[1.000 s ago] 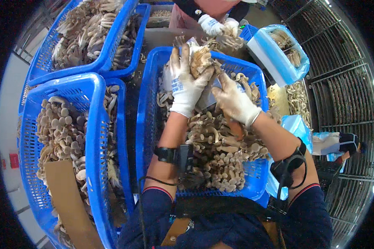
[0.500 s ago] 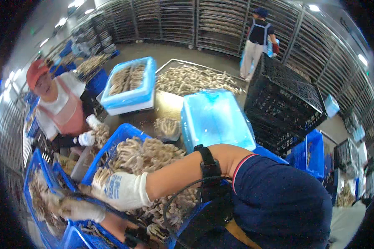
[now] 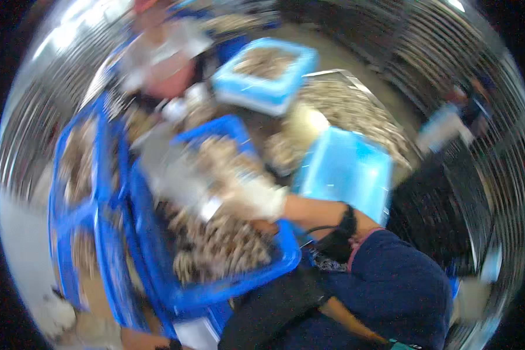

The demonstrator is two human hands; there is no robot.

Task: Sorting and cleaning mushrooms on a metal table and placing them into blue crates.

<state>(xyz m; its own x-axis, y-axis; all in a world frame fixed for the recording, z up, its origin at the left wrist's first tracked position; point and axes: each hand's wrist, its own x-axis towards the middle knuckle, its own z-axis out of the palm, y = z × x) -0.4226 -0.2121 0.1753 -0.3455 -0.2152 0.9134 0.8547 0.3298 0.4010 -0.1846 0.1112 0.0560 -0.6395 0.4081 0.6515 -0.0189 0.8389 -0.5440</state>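
My right hand, in a white knit glove, is over a blue basket of pale, clustered mushrooms. Its fingers are smeared by motion, and I cannot tell whether it grips any mushrooms. Beside it, a flat grey piece lies across the basket, too blurred to name. At the lower left edge is my gloved left hand, outside the blue baskets on the left, which also hold mushrooms. A pale blurred shape shows near its fingers; whether it is held is unclear.
Across the table, a co-worker in a pink apron has gloved hands near mushrooms. A blue-lined box of mushrooms, a blue-covered box and a tray of loose mushrooms stand beyond. Black crates are at right; another person stands farther back.
The view has swung left and down, with motion blur. My left hand has left the left basket and is now low at the left edge. My right hand has moved over the middle basket.
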